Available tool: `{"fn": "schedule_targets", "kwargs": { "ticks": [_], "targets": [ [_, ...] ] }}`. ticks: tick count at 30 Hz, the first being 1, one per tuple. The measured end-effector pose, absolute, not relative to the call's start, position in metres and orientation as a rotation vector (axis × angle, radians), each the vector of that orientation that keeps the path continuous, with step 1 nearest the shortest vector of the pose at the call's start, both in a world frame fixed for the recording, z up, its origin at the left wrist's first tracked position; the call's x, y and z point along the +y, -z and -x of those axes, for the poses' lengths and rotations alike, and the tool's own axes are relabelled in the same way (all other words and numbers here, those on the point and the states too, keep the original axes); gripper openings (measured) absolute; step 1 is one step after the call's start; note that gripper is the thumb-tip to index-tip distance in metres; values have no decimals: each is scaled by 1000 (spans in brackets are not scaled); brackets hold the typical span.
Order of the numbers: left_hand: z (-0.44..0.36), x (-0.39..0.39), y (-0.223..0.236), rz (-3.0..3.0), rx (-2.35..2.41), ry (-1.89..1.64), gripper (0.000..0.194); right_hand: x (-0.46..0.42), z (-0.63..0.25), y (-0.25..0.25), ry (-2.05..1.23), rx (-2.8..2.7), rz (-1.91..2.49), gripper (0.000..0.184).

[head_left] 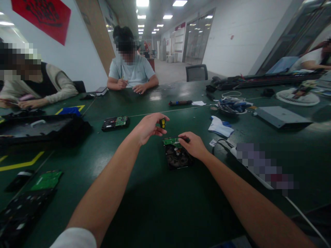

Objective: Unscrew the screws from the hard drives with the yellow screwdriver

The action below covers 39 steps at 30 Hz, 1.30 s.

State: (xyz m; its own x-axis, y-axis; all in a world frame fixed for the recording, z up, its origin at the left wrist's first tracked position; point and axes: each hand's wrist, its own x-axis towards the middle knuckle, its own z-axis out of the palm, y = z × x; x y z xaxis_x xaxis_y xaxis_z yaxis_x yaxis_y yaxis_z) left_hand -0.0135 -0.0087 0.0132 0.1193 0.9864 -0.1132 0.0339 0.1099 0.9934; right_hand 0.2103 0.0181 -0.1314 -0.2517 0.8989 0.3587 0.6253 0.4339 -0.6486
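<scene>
A hard drive [178,156] lies on the green table in front of me, its green circuit board [170,141] along the far edge. My right hand [193,144] grips the far right corner of this drive, thumb and fingers closed over it. Raised just beyond the drive's far left side, my left hand [152,127] pinches a small black-and-yellow tool handle [162,123]. The rest of that tool is hidden or too small to make out.
Another hard drive [115,123] lies to the left. A black tray [38,127] is at far left, with drives [24,210] nearer me. At right are white gloves [221,127], a power strip [254,168] and a grey metal box [283,116]. A person [131,69] sits opposite.
</scene>
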Motion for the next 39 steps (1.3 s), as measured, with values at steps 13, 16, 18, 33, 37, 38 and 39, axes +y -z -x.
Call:
{"fn": "schedule_targets", "kwargs": {
  "ticks": [13, 16, 18, 33, 37, 38, 39],
  "targets": [
    [12, -10, -19, -1121, 1188, -1016, 17, 18, -209, 130, -494, -1979, 1289, 15],
    [13, -10, -19, -1111, 1184, -1001, 18, 18, -209, 130, -499, -1980, 1285, 16],
    [13, -9, -18, -1076, 1177, -1002, 15, 17, -209, 129, -504, -1975, 1283, 15],
    [13, -3, -5, -1487, 1380, -1100, 32, 18, -209, 131, -491, -1983, 1271, 14],
    [11, -4, -3, -1614, 1360, -1102, 25, 19, -210, 132, -491, -1986, 1269, 15],
    [11, -4, -4, -1612, 1348, -1108, 20, 19, -210, 132, -492, -1985, 1269, 15],
    [10, -4, -4, -1595, 1329, -1110, 17, 19, -210, 132, -491, -1985, 1269, 15]
  ]
}}
